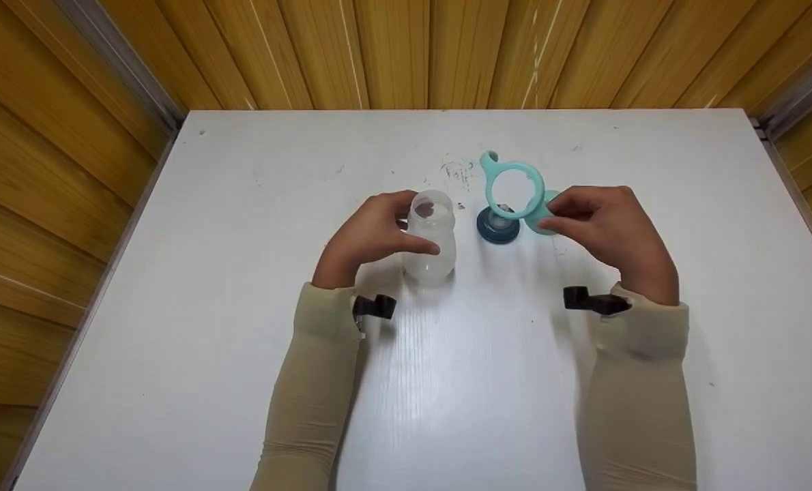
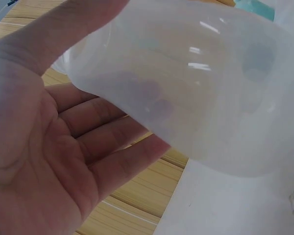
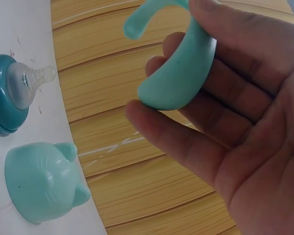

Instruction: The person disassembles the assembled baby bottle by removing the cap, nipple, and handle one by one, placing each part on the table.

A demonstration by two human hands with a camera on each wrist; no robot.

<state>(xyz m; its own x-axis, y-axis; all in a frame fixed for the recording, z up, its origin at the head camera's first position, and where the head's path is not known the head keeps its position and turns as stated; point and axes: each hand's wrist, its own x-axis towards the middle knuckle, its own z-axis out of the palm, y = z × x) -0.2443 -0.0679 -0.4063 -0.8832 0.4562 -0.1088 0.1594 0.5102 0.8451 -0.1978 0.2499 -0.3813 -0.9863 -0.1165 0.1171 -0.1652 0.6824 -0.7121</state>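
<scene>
My left hand point(image 1: 377, 233) holds a translucent, open-topped baby bottle point(image 1: 440, 235) around its upper part, thumb on the near side. In the left wrist view the bottle point(image 2: 206, 98) lies between the thumb and the fingers. Whether its base touches the table cannot be told. My right hand point(image 1: 616, 221) pinches a mint-green bottle handle ring point(image 1: 492, 191) by one grip, raised above the table. The right wrist view shows that curved grip point(image 3: 183, 73) between thumb and fingers. Beneath the ring sits a dark teal collar with a clear nipple point(image 1: 499, 232).
A mint-green cap with cat ears point(image 3: 41, 181) rests on the table beside the teal collar, partly hidden by the right hand in the head view. The white table point(image 1: 242, 204) ends at a wood-patterned wall point(image 1: 392, 54). Black wrist mounts point(image 1: 377, 307) jut inward from both sleeves.
</scene>
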